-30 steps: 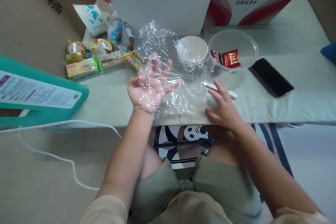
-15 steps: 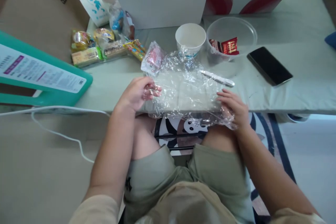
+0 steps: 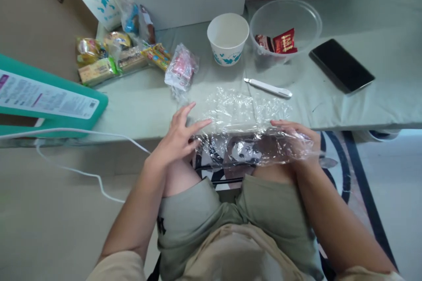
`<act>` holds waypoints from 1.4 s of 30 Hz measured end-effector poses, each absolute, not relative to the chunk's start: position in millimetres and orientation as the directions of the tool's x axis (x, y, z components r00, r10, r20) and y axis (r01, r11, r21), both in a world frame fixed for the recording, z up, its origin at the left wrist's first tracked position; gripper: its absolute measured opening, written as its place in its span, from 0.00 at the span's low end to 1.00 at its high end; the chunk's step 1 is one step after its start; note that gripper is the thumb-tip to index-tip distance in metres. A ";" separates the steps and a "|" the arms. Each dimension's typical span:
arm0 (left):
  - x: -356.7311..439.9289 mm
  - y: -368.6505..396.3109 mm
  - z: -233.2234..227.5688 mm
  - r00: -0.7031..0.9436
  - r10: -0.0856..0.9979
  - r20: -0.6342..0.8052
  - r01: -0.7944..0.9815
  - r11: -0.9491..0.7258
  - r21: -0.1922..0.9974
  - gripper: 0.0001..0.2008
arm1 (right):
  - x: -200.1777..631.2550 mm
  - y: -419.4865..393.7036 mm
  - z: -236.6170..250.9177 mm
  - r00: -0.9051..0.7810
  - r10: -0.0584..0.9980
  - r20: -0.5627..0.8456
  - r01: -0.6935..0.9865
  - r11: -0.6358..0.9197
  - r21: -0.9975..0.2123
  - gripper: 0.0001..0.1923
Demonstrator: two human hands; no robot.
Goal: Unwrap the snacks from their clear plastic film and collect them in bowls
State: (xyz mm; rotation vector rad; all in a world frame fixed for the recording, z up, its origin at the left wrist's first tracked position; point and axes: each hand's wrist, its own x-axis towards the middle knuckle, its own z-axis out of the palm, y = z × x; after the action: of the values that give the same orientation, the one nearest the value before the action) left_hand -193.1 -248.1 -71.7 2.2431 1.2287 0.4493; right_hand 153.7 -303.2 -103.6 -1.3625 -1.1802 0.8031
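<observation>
your left hand [image 3: 180,136] rests at the near edge of the pale green desk [image 3: 362,105], fingers [image 3: 198,126] spread flat on the left end of a crinkled sheet of clear plastic film [image 3: 237,109]. your right hand [image 3: 296,140], wrapped under the film's right end, seems to pinch it. the film drapes over the desk edge between your fingers. a white plastic knife [image 3: 267,88] lies just beyond the film. keep both ends taut and pull evenly, so it smooths without tearing.

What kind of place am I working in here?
Probably a home or dorm room: a low padded table beside cardboard boxes, wrapped snacks, a paper cup, a phone, and a panda rug below.
</observation>
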 end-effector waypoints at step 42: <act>-115.4 -185.4 -85.9 0.174 0.982 0.075 0.608 -0.168 0.776 0.19 | 148.0 -263.2 -68.7 -0.128 0.953 0.275 0.803 0.262 -0.535 0.29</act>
State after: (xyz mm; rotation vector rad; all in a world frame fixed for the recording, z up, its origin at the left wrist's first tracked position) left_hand -115.4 -185.4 -85.9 1.8540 1.4977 0.8008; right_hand 148.0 -263.2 -68.7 -1.5831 -1.9739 0.3458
